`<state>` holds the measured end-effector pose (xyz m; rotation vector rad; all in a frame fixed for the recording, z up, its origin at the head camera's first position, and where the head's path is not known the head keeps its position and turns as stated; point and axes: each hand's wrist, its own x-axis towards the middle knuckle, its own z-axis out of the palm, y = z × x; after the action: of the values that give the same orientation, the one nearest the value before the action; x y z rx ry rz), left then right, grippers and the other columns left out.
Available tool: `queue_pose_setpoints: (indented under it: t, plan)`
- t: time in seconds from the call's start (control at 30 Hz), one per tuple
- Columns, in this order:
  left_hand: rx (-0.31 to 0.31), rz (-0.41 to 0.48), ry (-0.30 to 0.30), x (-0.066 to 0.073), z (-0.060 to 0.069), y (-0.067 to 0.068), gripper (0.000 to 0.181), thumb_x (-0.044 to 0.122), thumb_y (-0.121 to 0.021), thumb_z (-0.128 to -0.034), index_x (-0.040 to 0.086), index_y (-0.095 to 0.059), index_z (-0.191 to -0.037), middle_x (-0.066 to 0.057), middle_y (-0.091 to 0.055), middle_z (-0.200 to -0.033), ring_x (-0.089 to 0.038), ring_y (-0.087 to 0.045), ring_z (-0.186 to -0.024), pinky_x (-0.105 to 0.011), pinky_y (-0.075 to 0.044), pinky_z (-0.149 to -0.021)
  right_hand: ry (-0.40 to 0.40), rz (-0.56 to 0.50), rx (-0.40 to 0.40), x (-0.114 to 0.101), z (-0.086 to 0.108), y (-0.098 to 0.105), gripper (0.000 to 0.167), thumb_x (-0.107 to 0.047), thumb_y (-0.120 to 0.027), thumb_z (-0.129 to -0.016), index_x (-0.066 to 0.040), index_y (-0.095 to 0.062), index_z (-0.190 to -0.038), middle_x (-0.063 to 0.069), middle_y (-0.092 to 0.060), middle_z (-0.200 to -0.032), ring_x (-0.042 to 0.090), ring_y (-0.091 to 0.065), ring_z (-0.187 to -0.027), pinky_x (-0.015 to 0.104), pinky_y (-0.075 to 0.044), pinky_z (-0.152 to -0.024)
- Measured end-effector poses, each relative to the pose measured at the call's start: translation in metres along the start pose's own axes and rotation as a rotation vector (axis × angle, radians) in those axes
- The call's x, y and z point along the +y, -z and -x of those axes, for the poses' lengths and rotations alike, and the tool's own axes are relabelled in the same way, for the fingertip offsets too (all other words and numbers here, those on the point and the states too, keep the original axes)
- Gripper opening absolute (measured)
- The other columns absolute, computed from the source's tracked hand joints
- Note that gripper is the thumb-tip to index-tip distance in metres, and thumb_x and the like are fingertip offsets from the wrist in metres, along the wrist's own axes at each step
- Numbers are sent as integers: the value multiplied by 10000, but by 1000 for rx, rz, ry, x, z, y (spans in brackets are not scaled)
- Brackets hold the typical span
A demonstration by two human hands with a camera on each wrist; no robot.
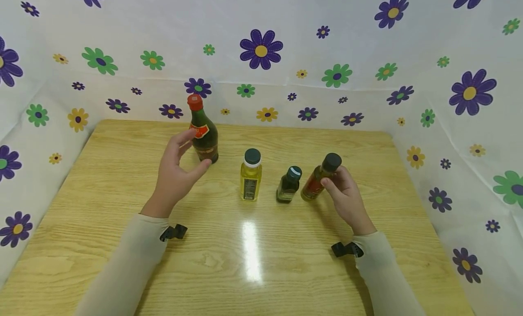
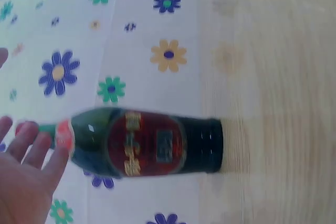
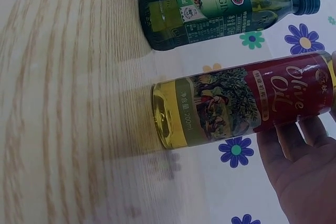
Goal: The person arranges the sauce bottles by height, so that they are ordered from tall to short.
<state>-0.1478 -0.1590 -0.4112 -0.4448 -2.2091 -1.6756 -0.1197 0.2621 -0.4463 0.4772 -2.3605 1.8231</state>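
Note:
My left hand (image 1: 175, 170) is beside a dark green glass bottle (image 1: 206, 136) with a red cap and a red neck label. Its thumb and fingers are spread apart, near the bottle but not wrapped round it. The left wrist view shows the fingers (image 2: 39, 150) by the neck of this upright bottle (image 2: 147, 142). On the right, my right hand (image 1: 347, 200) grips an olive oil bottle (image 1: 315, 184) with a black cap between thumb and fingers. Its red "Olive Oil" label (image 3: 281, 95) faces the right wrist camera. Whether its base touches the table cannot be told.
Between the hands stand a clear bottle of yellow oil (image 1: 250, 182) with a dark green cap and a small dark green olive oil bottle (image 1: 288, 186). The small one is close to the gripped bottle. A flowered white cloth (image 1: 286, 48) borders the wooden table (image 1: 212, 257).

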Motion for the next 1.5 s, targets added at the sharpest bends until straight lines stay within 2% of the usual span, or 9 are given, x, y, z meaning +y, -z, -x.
queue_pose_setpoints:
  t: [0.1,0.27,0.33,0.43,0.6,0.87,1.13,1.5]
  plan:
    - [-99,-27,-12,4,9,-10,690,20,-806,-879,78,-483,-1486,-112,-533,-1492,-269,-490,-1401,-499,-376,-1191,-5,4,4,-1,0,0,363,5,-529,-1058,39,-477,-1415,-50,-583,-1345,94,-563,-1290,183,-447,-1073]
    - [-263,-72,43,12,18,-28,731,156,-838,-889,122,-462,-1516,-41,-504,-1531,-266,-486,-1403,-498,-398,-1174,-6,-1,0,-1,-1,0,367,1,-530,-1059,40,-473,-1420,-33,-578,-1352,97,-561,-1293,185,-449,-1072]
    - [-304,-74,61,15,21,-36,745,188,-844,-889,124,-458,-1523,-40,-492,-1537,-267,-478,-1404,-490,-408,-1169,-4,-9,-4,0,-1,0,365,1,-527,-1060,42,-472,-1419,-21,-575,-1364,100,-558,-1302,187,-448,-1075]
    - [-334,-30,92,16,23,-47,741,195,-837,-897,115,-456,-1527,-53,-488,-1540,-278,-466,-1412,-495,-414,-1164,-4,-19,-6,0,-1,0,358,0,-525,-1061,48,-469,-1411,-15,-572,-1375,102,-558,-1304,189,-453,-1070]
    - [-334,26,141,15,24,-60,723,209,-826,-907,134,-465,-1528,-32,-521,-1505,-286,-494,-1386,-507,-437,-1142,-6,-21,-3,1,-2,0,373,-2,-526,-1061,52,-467,-1426,-21,-571,-1374,107,-566,-1292,193,-463,-1058]
    - [-352,-6,162,15,25,-73,685,231,-804,-924,174,-482,-1526,-17,-559,-1420,-236,-543,-1317,-491,-485,-1101,-22,-12,16,0,-1,-1,368,-10,-526,-1064,54,-465,-1421,-40,-571,-1367,101,-562,-1291,187,-453,-1064]
    - [-323,-3,167,20,27,-76,579,161,-757,-957,158,-529,-1489,-54,-571,-1369,-284,-564,-1299,-557,-520,-1042,-12,-6,20,0,1,-3,355,-4,-526,-1061,54,-473,-1408,-44,-573,-1363,94,-564,-1289,188,-451,-1067]
    - [-312,-6,141,19,27,-77,564,147,-754,-954,138,-535,-1474,-65,-582,-1351,-289,-578,-1281,-565,-527,-1029,-13,-23,7,0,1,-2,372,-18,-511,-1072,44,-470,-1436,-28,-575,-1361,106,-567,-1278,183,-461,-1056]
